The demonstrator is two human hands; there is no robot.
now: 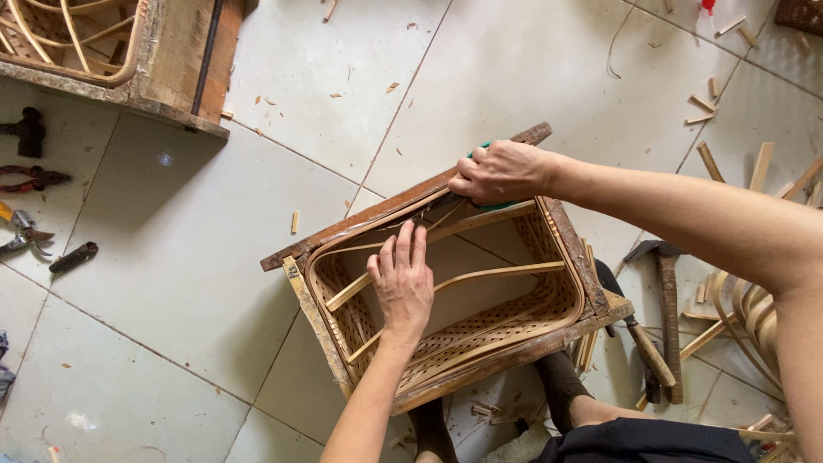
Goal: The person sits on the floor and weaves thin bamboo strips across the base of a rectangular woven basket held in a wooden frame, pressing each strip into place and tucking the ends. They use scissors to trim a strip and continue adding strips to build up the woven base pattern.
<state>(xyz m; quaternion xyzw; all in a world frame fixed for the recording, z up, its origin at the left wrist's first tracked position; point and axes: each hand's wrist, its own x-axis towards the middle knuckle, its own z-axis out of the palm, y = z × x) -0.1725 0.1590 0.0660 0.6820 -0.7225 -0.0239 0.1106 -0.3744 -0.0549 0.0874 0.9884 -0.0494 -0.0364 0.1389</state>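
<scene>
Woven rattan basket (514, 321) in worn wooden frame (377, 216); left hand (401, 279) flat, right hand (501, 171) clenched on frame.

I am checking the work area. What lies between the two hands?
In the head view, only a short stretch of rattan rim strip separates the left hand from the right hand.
</scene>
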